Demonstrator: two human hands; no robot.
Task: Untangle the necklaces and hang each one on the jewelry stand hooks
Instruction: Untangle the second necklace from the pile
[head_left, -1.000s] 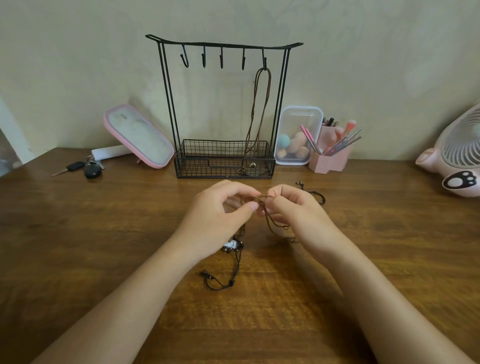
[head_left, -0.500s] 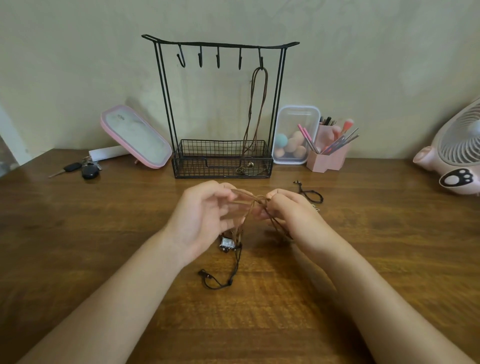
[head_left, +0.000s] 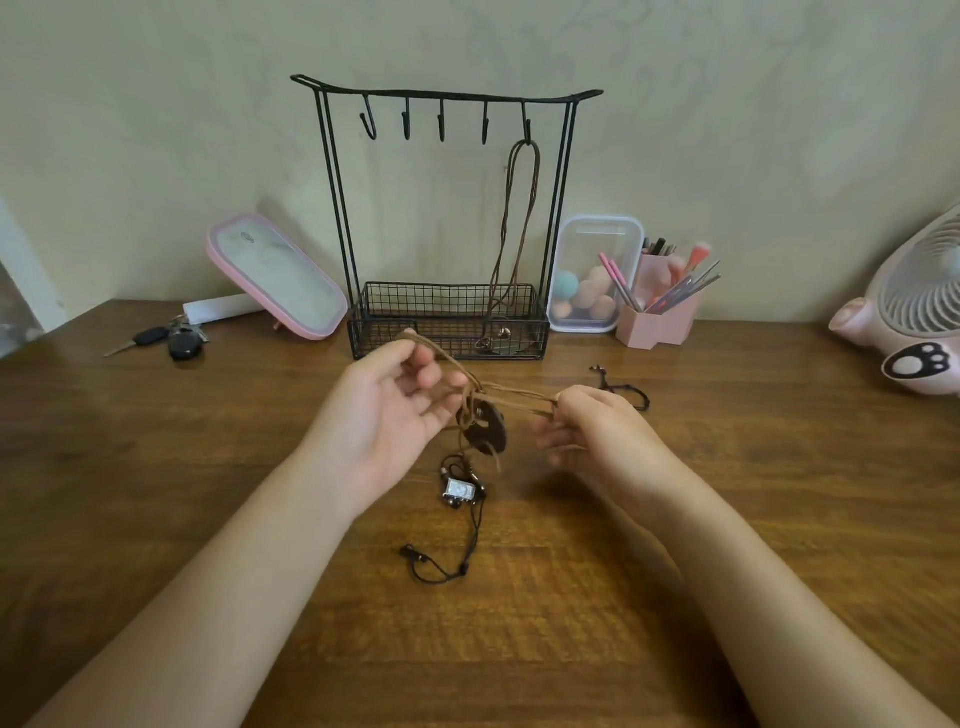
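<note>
A brown cord necklace (head_left: 511, 397) with a dark round pendant (head_left: 487, 433) is stretched between my hands above the table. My left hand (head_left: 387, 415) has the cord looped over its curled fingers. My right hand (head_left: 592, 434) pinches the cord's other end. Below them a black cord necklace (head_left: 470, 525) with a silver square pendant (head_left: 460, 489) lies on the wood, its far end showing right of my right hand. The black wire jewelry stand (head_left: 447, 96) stands behind, with a brown necklace (head_left: 519, 218) hanging from its rightmost hook; the other hooks are bare.
A pink-rimmed mirror (head_left: 275, 275) leans left of the stand, with car keys (head_left: 166, 340) beside it. A clear box of sponges (head_left: 592, 275) and a pink brush holder (head_left: 660, 306) stand to the right. A pink fan (head_left: 914, 322) is at the far right.
My hands have moved apart, pulling the brown cord taut between them. The dark round pendant has come into view, hanging under the cord.
</note>
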